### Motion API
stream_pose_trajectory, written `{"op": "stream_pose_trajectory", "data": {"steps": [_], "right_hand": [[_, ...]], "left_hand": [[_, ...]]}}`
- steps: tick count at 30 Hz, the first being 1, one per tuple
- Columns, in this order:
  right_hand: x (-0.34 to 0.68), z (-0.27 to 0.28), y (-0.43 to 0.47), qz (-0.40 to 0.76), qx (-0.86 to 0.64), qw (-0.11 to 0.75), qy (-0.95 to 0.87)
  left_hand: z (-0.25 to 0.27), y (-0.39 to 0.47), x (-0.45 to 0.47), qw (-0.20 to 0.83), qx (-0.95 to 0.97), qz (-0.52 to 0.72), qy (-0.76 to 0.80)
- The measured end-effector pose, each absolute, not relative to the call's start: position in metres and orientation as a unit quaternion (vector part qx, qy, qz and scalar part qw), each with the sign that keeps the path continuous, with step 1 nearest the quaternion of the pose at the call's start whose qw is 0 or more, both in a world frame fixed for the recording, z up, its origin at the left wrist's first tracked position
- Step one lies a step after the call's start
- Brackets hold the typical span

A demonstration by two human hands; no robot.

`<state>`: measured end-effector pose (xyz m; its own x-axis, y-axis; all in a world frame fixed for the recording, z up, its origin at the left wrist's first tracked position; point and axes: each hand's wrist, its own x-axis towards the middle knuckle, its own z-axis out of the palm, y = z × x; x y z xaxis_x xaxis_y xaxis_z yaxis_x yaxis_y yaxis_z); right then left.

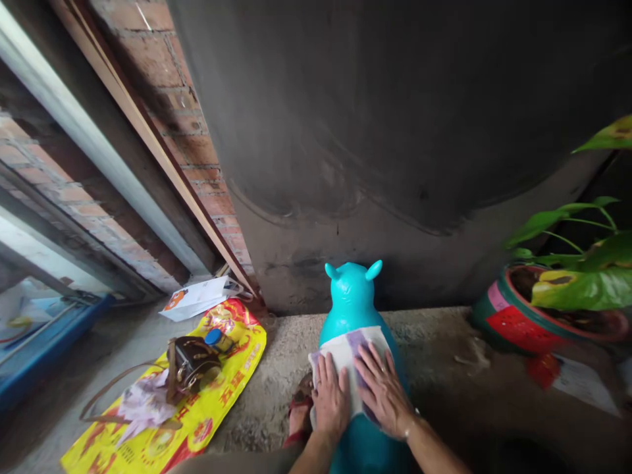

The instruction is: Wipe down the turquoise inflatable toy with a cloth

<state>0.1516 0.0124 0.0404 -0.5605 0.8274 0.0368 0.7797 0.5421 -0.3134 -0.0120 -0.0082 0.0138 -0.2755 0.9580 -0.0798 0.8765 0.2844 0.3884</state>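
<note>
Both hands are laid flat and fully spread, palms down, on a white cloth [345, 359] draped over the back of a teal animal-shaped toy [351, 299]. The left hand [330, 398] is pressed on the cloth's near-left part, fingers extended toward 12 o'clock. The right hand [382, 392] is set just beside it at 3 o'clock, fingers fanned toward 11 o'clock, covering a purple patch on the cloth. Nothing is gripped by either hand; the cloth is only pressed.

The toy is placed at frame centre-bottom on a concrete floor [434, 342], its eared head pointed to 12 o'clock, close to a dark grey wall [395, 131]. A red sandal [297, 411] is seen at 9 o'clock of the left hand.

Open floor is left at 3 o'clock of the toy, bounded by a red-and-green plant pot [498, 316] with large leaves. At 9 o'clock, a yellow printed bag [197, 408] is spread on the floor, carrying red characters that cannot be read; on it a brown strapped bag [192, 362] and a blue-capped item [214, 338] are resting. A white paper [197, 296] lies at its far edge, near a brick wall [162, 59].
</note>
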Motion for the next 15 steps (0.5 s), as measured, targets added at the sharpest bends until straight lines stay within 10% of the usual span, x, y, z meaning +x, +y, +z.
{"op": "stream_pose_trajectory", "data": {"steps": [8,15], "right_hand": [[0.154,-0.063,-0.101,0.009,-0.635,0.207,-0.744],[0.100,0.014,0.004,0.106,-0.740,0.149,-0.647]], "left_hand": [[0.020,-0.063,0.002,0.102,0.628,0.016,0.771],[0.024,-0.002,-0.002,0.112,0.625,0.027,0.772]]}}
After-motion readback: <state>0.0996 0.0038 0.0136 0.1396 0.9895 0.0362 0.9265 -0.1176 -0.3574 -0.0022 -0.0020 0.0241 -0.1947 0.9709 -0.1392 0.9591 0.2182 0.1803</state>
